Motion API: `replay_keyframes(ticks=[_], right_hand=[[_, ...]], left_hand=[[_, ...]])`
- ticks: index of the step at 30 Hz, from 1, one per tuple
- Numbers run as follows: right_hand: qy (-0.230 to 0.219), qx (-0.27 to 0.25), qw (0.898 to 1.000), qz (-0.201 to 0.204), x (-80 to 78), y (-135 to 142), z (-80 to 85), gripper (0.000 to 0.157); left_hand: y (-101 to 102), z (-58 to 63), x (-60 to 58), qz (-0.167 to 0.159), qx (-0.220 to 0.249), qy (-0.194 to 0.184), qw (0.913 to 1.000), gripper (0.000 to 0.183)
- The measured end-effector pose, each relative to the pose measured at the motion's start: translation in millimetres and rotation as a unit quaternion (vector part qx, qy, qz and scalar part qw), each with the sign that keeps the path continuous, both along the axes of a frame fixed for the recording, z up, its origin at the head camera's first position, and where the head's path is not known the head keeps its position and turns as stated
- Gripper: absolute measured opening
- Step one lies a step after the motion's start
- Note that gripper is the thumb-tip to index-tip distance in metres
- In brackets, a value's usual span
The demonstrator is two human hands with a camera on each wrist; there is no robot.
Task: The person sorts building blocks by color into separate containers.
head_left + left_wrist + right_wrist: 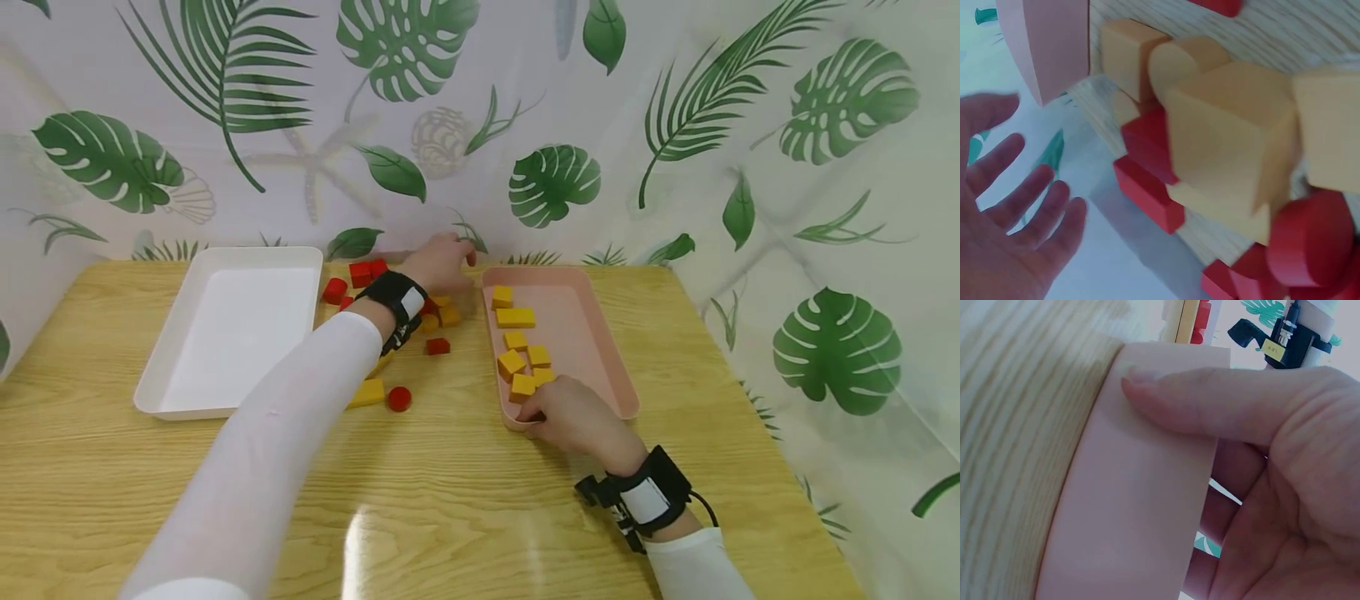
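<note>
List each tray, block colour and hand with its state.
White tray: open side up
Pink tray: open side up, gripped
Yellow blocks: some in the pink tray, some outside
Red blocks: outside both trays
Left hand: fingers spread, holding nothing
Right hand: gripping pink tray's wall

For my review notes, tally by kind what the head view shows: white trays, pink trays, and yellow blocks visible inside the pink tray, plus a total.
White tray: 1
Pink tray: 1
Yellow blocks visible in the pink tray: 7
Total: 9

The right hand covers the tray's near edge, so any block hidden there is uncounted.
</note>
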State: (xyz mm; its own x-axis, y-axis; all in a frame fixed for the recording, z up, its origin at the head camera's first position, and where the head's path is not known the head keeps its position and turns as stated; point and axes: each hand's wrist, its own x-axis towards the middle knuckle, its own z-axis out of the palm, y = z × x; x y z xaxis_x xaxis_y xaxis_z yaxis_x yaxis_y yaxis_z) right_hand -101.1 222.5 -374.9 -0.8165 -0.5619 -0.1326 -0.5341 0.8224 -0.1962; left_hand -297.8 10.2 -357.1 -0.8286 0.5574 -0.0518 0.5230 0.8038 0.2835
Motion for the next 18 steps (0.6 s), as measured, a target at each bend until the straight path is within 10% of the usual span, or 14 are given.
replay_keyframes(ticks=[9,18], right_hand=[[0.005,-0.018,1.000,0.006,-0.2,6.7,-0.4,0.006],[-0.004,-0.030,0.999,0.011,-0.6,5.3,-1.8,0.005]], left_hand=[[-2.8,-6.2,6.7,-0.025,-0.027,-0.111,0.9932,0.028],[-1.3,-11.0,11.4,-0.009,-0.048,-0.114,0.9923,0.018]])
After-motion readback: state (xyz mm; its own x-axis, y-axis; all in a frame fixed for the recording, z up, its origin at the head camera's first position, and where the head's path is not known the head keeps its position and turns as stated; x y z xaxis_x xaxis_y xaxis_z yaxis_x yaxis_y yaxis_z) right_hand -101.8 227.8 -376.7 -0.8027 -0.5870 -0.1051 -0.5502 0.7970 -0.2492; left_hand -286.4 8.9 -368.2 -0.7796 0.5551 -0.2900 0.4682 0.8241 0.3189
